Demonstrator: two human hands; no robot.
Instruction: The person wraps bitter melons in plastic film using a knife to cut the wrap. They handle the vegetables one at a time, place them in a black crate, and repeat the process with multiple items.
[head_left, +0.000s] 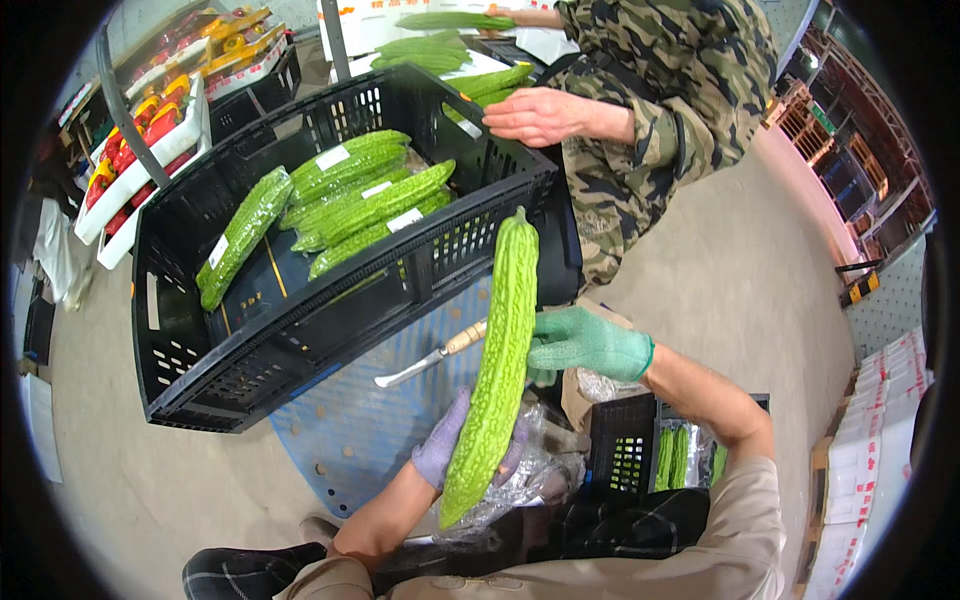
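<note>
A long light-green bitter melon (499, 352) stands slantwise before me. From below, my left hand (444, 442), in a purple glove, wraps its lower part. On the right side my right hand (589, 343), in a green glove, holds its middle; some fingertips are hidden behind it. Past the melon lies a knife (431, 358) with a wooden handle, on a blue striped surface (330, 427). Crumpled clear plastic film (551, 469) is bunched beneath my hands. Beyond sits a black plastic crate (337, 330) with several film-wrapped, labelled bitter melons (367, 199).
A co-worker in camouflage rests one hand (544, 116) on the crate's corner and holds another melon (454, 21). More melons (420, 54) lie behind. A smaller crate (622, 442) holds melons at lower right. White trays of peppers (146, 150) stand left, stacked cartons (862, 450) right.
</note>
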